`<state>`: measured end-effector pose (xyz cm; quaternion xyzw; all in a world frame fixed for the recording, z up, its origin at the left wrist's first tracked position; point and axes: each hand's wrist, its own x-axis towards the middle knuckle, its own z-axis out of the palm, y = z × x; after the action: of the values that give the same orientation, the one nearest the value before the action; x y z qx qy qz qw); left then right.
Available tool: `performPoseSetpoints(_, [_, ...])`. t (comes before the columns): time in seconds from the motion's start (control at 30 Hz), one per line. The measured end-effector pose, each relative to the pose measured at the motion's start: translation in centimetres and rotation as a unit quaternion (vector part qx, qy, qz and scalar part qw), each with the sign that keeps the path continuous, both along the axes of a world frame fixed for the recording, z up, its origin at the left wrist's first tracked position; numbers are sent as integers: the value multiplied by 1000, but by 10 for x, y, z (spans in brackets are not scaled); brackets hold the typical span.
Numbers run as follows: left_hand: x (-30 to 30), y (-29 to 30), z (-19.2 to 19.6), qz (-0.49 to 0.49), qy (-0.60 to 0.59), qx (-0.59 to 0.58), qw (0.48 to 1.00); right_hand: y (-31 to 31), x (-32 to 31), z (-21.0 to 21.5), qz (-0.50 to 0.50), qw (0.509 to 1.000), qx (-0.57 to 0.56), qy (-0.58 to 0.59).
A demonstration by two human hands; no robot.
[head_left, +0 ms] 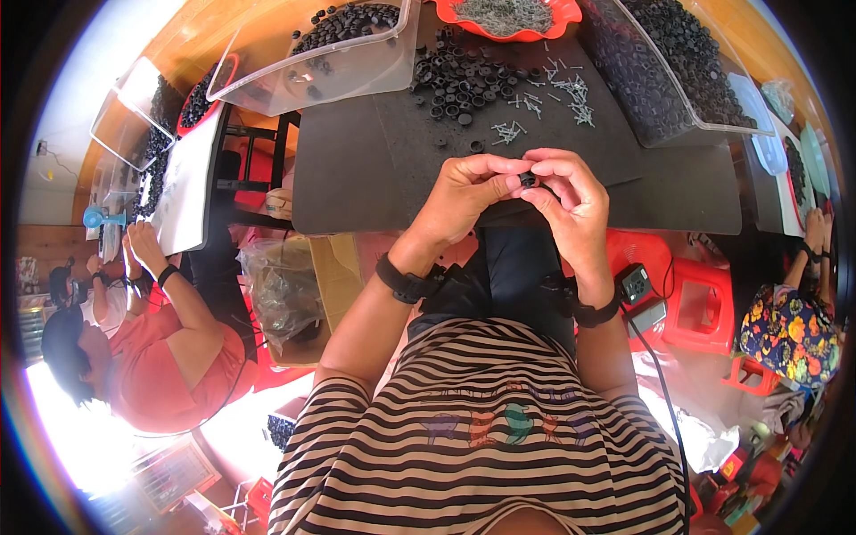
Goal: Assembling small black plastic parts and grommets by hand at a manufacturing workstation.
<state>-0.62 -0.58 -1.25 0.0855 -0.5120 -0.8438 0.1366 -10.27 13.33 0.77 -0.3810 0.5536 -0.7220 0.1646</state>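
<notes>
Just above the near edge of the dark table point(357, 169), my two hands meet around a small black round plastic part point(527, 179). My left hand point(473, 192) pinches it between thumb and forefinger. On the other side, the fingertips of my right hand point(571, 192) close on the same part, and my fingers cover much of it. Beyond my hands lies a loose pile of black plastic caps point(459, 80). Several silver screws point(575, 94) are scattered to the right of that pile.
At the far edge sits a red scalloped bowl point(566, 20) full of screws. Clear plastic bins point(357, 76) of black parts flank the pile, one more bin point(682, 116) at right. Co-workers sit left point(178, 357) and right point(789, 334). A red stool point(700, 308) stands at my right.
</notes>
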Motion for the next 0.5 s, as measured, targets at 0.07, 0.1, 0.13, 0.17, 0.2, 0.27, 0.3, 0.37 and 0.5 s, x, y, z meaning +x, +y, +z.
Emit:
performPoseSetpoints(0.07, [1, 0, 2, -6, 4, 12, 1000, 1, -2, -4, 19, 1000, 1, 4])
performPoseSetpoints(0.1, [1, -1, 1, -6, 4, 12, 1000, 1, -2, -5, 19, 1000, 0, 4])
performPoseSetpoints(0.13, [1, -1, 0, -8, 6, 16, 1000, 1, -2, -5, 26, 1000, -1, -6])
performPoseSetpoints(0.17, [1, -1, -1, -10, 7, 20, 1000, 2, -2, -6, 33, 999, -3, -16])
performPoseSetpoints(0.2, [1, -2, 0, -11, 7, 20, 1000, 1, -2, -6, 33, 999, -3, -16])
performPoseSetpoints(0.27, [2, -2, 0, -15, 7, 25, 1000, 0, -2, -7, 36, 999, -8, -20])
performPoseSetpoints(0.3, [2, -2, 0, -15, 7, 25, 1000, 0, -1, -6, 35, 999, -8, -21])
performPoseSetpoints(0.37, [2, -2, 0, -12, 0, 24, 1000, -1, 0, -2, 35, 999, -4, -30])
performPoseSetpoints(0.5, [1, -4, -1, -18, 0, 39, 999, -3, 0, -7, 41, 998, -8, -39])
